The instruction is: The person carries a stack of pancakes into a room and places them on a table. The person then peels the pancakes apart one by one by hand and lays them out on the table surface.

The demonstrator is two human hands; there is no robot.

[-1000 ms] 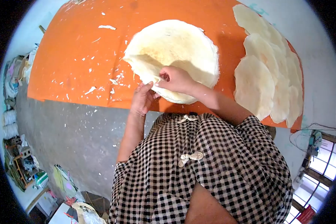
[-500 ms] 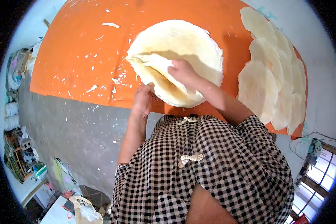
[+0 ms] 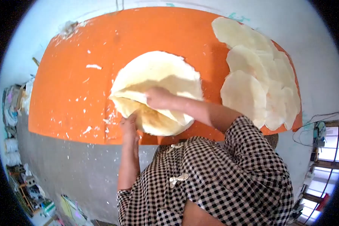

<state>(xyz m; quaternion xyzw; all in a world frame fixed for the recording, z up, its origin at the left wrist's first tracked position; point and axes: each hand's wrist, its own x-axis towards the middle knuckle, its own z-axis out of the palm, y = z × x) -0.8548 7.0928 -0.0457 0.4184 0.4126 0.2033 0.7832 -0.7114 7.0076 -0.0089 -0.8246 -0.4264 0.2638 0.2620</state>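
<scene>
A stack of thin, round, pale flatbreads lies in the middle of the orange table. The top sheet is lifted along its near side and folded back, baring a browner layer underneath. My right hand is closed on the lifted flap, somewhat blurred. At the stack's near left edge, my left hand has its fingers curled against the rim and seems to grip it; the fingertips are partly hidden.
Several loose flatbread sheets overlap at the table's right end. White scraps litter the left half of the orange table. A whitish heap sits at the far left corner. Grey floor shows along the near side.
The view has tilted up, so the table sits lower and its far edge shows. My right hand has moved slightly leftward over the stack with the flap, and more of the browner layer shows.
</scene>
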